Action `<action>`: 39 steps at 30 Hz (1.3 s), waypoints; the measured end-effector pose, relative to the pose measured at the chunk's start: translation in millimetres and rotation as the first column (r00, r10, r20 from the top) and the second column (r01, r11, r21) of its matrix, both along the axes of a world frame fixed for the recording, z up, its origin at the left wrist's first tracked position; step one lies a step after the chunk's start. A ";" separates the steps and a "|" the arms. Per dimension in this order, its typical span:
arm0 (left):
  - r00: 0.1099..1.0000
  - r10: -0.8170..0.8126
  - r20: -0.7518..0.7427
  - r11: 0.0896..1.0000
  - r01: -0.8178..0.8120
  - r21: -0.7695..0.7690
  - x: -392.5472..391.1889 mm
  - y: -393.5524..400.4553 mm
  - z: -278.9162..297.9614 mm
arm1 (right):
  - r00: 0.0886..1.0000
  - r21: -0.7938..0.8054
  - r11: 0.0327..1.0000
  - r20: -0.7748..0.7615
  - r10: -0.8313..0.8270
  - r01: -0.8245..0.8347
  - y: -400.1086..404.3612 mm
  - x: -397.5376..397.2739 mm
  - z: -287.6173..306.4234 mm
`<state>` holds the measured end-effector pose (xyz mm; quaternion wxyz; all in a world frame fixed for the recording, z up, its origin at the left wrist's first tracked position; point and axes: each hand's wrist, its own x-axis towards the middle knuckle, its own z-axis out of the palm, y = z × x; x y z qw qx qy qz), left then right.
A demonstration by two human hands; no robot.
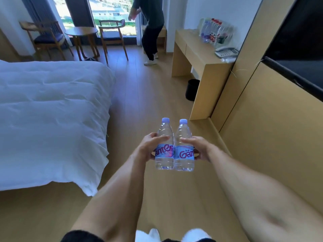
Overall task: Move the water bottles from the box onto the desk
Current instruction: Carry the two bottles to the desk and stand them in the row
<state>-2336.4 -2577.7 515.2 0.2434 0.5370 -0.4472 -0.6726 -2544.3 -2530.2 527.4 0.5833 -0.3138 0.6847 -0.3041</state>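
Your left hand (pixel 148 145) grips the left bottle (pixel 164 145) and your right hand (pixel 195 147) grips the right bottle (pixel 183 147), both upright, side by side and touching, in midair over the floor. The desk (pixel 190 44) lies well ahead to your right, nearer your right hand, with bottles already along its far edge.

The left bottle (pixel 164 145) is showing a pale blue label (pixel 165 151) with large pink-red script, of which the letters "ante" are reading clearly; the left hand (pixel 148 147) is covering the start of the word and the label's curve is hiding its end. The right bottle (pixel 183 147) is wearing the same kind of label (pixel 185 154), and "Gant" is reading on it before the right hand (pixel 197 147) is cutting the word off. Smaller print under both words is staying too blurred to read. The labels on the bottles on the desk (pixel 215 32) are too small to make out.
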 end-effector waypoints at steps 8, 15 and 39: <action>0.999 -0.029 0.046 1.000 0.029 0.010 -13.8 -138.1 -8.5 | 1.000 0.016 1.000 0.008 -0.005 0.005 -132.8 -12.1 -8.2; 0.995 -0.003 0.099 0.999 -0.002 0.048 -42.3 -261.0 -29.3 | 0.998 0.029 0.999 0.047 0.030 -0.032 -263.0 -44.0 -40.8; 0.997 -0.032 0.075 0.993 0.024 0.112 -154.1 -654.6 -49.8 | 0.996 0.117 0.993 0.083 -0.036 0.026 -650.8 -155.3 -66.9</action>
